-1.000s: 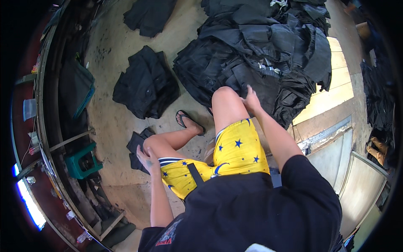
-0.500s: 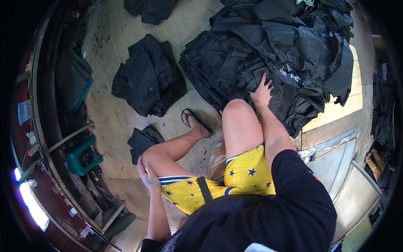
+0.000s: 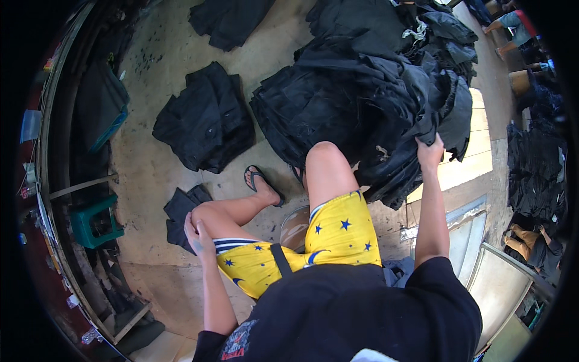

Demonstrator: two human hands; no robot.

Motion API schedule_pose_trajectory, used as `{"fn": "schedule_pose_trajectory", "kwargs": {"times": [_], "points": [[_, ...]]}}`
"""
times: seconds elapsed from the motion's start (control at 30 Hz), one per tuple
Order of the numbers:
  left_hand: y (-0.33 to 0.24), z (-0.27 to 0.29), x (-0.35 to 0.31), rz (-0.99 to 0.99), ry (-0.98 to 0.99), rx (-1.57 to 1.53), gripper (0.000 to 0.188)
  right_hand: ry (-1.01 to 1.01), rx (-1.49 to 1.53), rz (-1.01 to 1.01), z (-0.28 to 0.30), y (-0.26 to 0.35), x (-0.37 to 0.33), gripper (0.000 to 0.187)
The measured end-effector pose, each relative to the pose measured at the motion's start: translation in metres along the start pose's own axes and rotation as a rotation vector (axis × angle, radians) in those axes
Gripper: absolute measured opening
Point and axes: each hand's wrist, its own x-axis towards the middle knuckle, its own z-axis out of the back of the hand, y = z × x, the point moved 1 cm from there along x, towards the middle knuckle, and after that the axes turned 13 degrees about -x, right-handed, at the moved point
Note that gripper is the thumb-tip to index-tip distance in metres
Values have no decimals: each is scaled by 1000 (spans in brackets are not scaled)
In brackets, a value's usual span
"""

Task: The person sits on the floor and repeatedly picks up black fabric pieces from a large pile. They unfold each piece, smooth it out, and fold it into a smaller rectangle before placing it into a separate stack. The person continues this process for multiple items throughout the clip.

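A large heap of black garments (image 3: 338, 90) lies before my knees, loosely piled, with gathered edges and folds showing. At its near right side my right hand (image 3: 429, 151) is closed on a black garment (image 3: 416, 114), its cloth lifted and stretched up from the heap. The garment's exact kind cannot be made out. On my left knee rests my left hand (image 3: 199, 236), fingers laid along the skin and holding nothing. A small dark folded cloth (image 3: 181, 211) lies on the floor beside that knee.
A neater stack of black garments (image 3: 208, 120) sits left of the heap, another dark stack (image 3: 229, 24) beyond it. A green plastic stool (image 3: 93, 220) stands at the left. Pale boards (image 3: 470, 229) lean at the right, where other people (image 3: 522, 241) sit among dark clothes.
My right hand has moved right from the heap's near edge and now grips a garment, pulling its cloth rightward. My left hand stays on the knee. The view has shifted rightward.
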Motion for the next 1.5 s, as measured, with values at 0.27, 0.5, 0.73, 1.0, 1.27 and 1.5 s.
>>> {"fn": "schedule_pose_trajectory", "kwargs": {"times": [0.27,0.5,0.73,1.0,1.27,1.5], "points": [[-44,-42,-18,-170,-44,-43,59,-172,553,35,164,121,-17,43],[-177,-75,-19,-319,121,-447,69,-56,1217,-78,229,197,-66,46],[-243,-27,-32,-809,271,-699,60,547,1397,-466,195,152,-102,50],[-192,-100,-102,-532,784,-328,46,946,1327,-735,40,2,-179,55],[-204,-108,-88,-442,788,-452,33,546,-624,113,74,-7,-76,56],[-253,-113,-84,-558,553,-364,26,886,175,646,147,187,-123,50]]}}
